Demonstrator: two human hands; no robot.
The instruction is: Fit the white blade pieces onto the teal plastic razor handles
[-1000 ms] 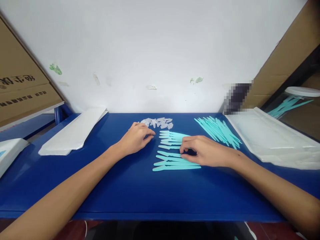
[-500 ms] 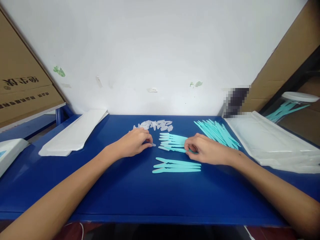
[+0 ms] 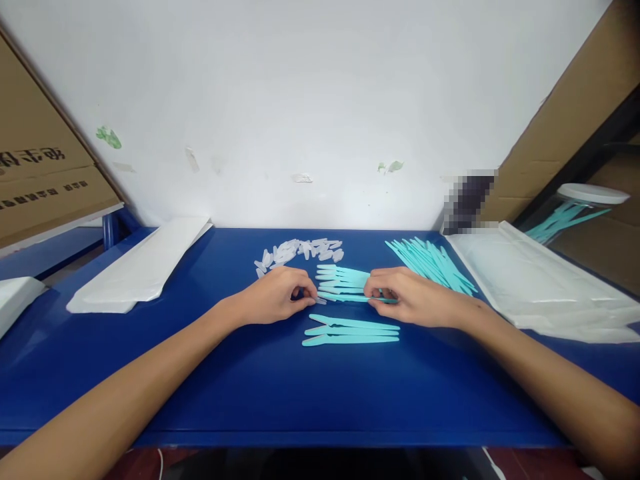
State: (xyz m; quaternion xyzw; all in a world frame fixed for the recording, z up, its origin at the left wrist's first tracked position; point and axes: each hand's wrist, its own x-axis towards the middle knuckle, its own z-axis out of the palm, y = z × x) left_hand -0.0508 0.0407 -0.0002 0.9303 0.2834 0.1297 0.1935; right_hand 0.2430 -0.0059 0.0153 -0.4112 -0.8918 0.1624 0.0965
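My left hand [image 3: 280, 295] is closed in a pinch on a small clear cap [image 3: 321, 301]. The cap is beside the blade end of a turquoise eyebrow razor [image 3: 347, 298]; whether it is over the tip I cannot tell. My right hand [image 3: 410, 297] pinches this razor by its handle, the blade end pointing left. Just behind it lies a row of turquoise razors [image 3: 350, 275] with pale, covered-looking tips. Nearer the front, three razors [image 3: 357, 331] lie side by side with bare blade ends. A scattered pile of clear caps [image 3: 285, 252] lies behind my left hand.
More turquoise razors [image 3: 433, 265] are heaped at the back right. Beside them are white plastic bags [image 3: 540, 287], and a lidded clear jar [image 3: 570, 213] holding razors stands beyond. Another white bag [image 3: 145, 267] lies at left on the blue table [image 3: 280, 393]. Cardboard [image 3: 45, 173] rises at far left.
My left hand has moved right and slightly toward me, bringing the cap up to the razor's blade end. My right hand stays nearly in place, with its razor now more distinct from the row.
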